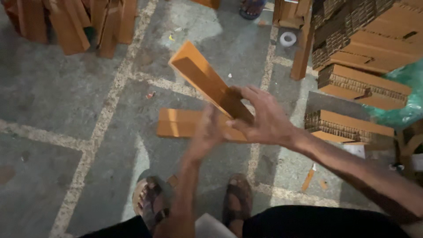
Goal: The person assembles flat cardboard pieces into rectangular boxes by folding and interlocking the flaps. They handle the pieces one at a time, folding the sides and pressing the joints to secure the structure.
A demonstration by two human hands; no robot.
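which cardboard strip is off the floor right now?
The long folded strip, angled up and away, gripped at its near end by the right hand; the blurred left hand meets it. The other strip lies flat on the floor below.

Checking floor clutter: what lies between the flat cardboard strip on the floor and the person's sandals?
In the head view, only bare concrete floor shows between the flat strip and the sandals, partly hidden by the blurred left hand.

The left hand (207,132) is showing only as a motion blur. The right hand (260,117) is covering the strip's (205,79) near end. Frame edges are cutting off the stacks (365,39).
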